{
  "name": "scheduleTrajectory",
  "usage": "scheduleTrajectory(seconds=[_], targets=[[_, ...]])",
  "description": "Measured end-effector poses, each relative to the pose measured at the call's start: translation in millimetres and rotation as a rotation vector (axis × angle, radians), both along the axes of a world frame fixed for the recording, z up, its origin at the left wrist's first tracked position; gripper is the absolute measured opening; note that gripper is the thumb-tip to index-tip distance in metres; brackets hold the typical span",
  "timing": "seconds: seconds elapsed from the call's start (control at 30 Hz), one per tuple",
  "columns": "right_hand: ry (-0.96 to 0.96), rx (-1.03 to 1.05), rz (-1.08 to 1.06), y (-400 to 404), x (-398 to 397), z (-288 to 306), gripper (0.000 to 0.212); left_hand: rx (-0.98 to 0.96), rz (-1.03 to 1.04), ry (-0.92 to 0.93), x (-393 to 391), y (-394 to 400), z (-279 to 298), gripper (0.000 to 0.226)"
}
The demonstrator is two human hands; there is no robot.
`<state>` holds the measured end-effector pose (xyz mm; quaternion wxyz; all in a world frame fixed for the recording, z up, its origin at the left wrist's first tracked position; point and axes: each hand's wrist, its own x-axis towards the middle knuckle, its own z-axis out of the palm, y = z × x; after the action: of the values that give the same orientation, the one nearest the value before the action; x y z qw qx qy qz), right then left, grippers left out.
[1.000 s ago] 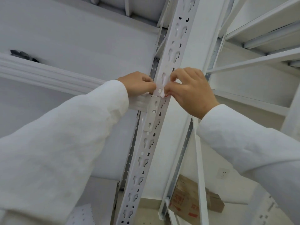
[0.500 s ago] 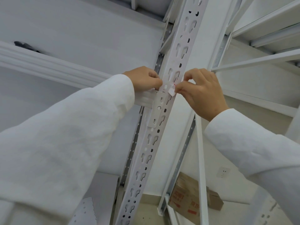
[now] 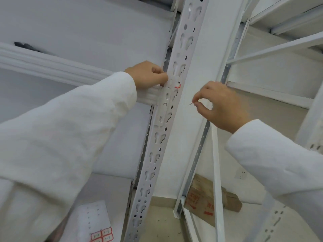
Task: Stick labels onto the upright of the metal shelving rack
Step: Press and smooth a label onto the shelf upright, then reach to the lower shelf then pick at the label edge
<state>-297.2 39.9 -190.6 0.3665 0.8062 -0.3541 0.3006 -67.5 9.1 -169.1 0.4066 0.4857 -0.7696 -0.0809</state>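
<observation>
Two hands in white sleeves work at the white upright (image 3: pixel 161 137) of the shelving rack, which runs from twelve o'clock down to six o'clock through the middle of what we see. Our left hand (image 3: pixel 146 75) sits at about ten o'clock from the centre, fingers curled, with the fingertips pressed against the left edge of the upright where a white beam (image 3: pixel 52 67) joins it; it closes on no loose object that we can make out. Just to the right of those fingertips, a label (image 3: pixel 176 85) lies on the face of the upright, white on white, with only its red corner line showing clearly. Our right hand (image 3: pixel 222 105) hangs at about three o'clock, well apart from the upright, thumb and forefinger pinched together on a tiny thin scrap (image 3: pixel 190 103) that pokes out toward the post; we cannot tell what the scrap is. Down at seven o'clock, a sheet of labels (image 3: pixel 95 222) rests on a grey shelf (image 3: pixel 108 186), with several red-bordered labels at its near end. At five o'clock a brown cardboard box (image 3: pixel 208 198) sits on the floor behind the rack's legs.
</observation>
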Motion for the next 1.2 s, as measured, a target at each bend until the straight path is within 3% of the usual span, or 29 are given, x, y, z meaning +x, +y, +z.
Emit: scheduleTrajectory(seconds=[0.27, 0.47, 0.7, 0.87, 1.03, 1.2], targets=[[-0.467, 0.292, 0.216, -0.6, 37.0, -2.6, 0.009, -0.065, 0.021, -0.016, 0.7, 2.7, -5.5, 0.025], [-0.367, 0.733, 0.327, 1.6, 103.8, -38.6, 0.011, -0.145, -0.202, 0.046, 43.0, 23.4, -30.7, 0.023], [-0.399, 1.155, 0.439, -35.9, 222.8, -127.1, 0.005, -0.324, 0.146, -0.040, 163.9, 17.0, -53.0, 0.039], [-0.325, 1.258, 0.316, -75.2, 300.3, -203.5, 0.014, -0.515, 0.163, -0.229, 176.6, 7.0, -67.0, 0.054], [-0.269, 1.321, 0.174, -102.8, 349.4, -278.3, 0.012, -0.666, 0.144, -0.198, 181.7, -6.5, -74.8, 0.055], [-0.179, 1.365, 0.068, -110.7, 365.1, -314.9, 0.022, -0.748, 0.132, -0.059, 178.1, -26.5, -80.9, 0.051]])
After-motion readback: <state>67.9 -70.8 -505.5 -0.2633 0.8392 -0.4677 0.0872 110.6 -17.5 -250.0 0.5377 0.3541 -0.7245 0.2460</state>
